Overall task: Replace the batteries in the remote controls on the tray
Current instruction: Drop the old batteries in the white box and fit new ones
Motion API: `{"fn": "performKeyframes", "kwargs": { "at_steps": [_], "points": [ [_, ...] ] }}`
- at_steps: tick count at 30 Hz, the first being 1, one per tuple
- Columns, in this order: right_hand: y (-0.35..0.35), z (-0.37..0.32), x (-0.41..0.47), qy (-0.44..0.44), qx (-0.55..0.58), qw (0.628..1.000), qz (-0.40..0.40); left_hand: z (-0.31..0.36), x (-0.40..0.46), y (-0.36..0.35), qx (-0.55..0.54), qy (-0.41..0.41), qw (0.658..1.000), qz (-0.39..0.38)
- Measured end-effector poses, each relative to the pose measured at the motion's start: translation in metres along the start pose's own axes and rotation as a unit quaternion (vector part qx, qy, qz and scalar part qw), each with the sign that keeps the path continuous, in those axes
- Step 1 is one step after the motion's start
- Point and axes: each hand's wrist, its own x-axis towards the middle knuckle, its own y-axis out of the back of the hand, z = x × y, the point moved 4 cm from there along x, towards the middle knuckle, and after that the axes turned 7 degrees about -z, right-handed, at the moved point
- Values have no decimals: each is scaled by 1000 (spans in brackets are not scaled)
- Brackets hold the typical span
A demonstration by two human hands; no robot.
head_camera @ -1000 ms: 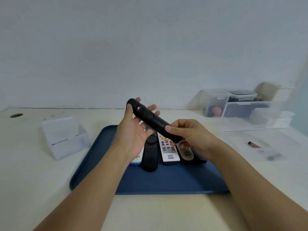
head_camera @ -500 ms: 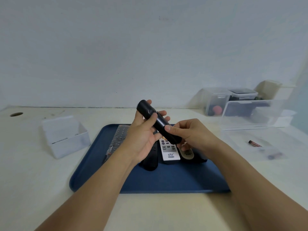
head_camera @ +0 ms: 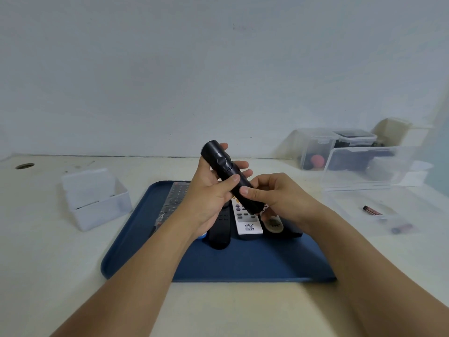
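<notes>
- Black remote (head_camera: 229,176) held in the air above the tray (head_camera: 243,263), tilted, far end up and to the left, near end down and to the right.
- Left hand (head_camera: 209,198) grips its upper half: fingers curled behind the body, thumb across the front.
- Right hand (head_camera: 274,195) grips the lower end, thumb on the front face, fingers curled round the back.
- Blue tray lies on the worktop (head_camera: 218,310), under both hands.
- On the tray, side by side: a wrapped remote (head_camera: 173,203) at left, a flat black remote (head_camera: 220,229), a white remote (head_camera: 246,218), and further remotes partly hidden by the hands.
- White box (head_camera: 94,198) on the worktop left of the tray, apart from it.
- Clear bins (head_camera: 364,164) at right rear.
- One battery (head_camera: 371,210) lies right of the tray, well apart.
</notes>
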Motion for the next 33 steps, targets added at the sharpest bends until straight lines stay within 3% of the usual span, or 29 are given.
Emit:
{"fn": "performKeyframes", "kwargs": {
  "at_steps": [15,21,26,29,33],
  "points": [
    [-7,-6,2,42,-54,997,40,0,0,-6,-67,15,998,12],
    [-14,-11,-3,66,-20,996,-58,-1,4,5,-163,14,982,92],
    [-20,-7,1,78,19,996,-34,-3,4,3,-164,39,980,106],
    [-19,-11,0,80,13,996,-36,5,6,6,-246,37,962,112],
    [-17,-16,-4,48,-26,998,-39,19,4,30,-328,-13,921,208]
  ]
}}
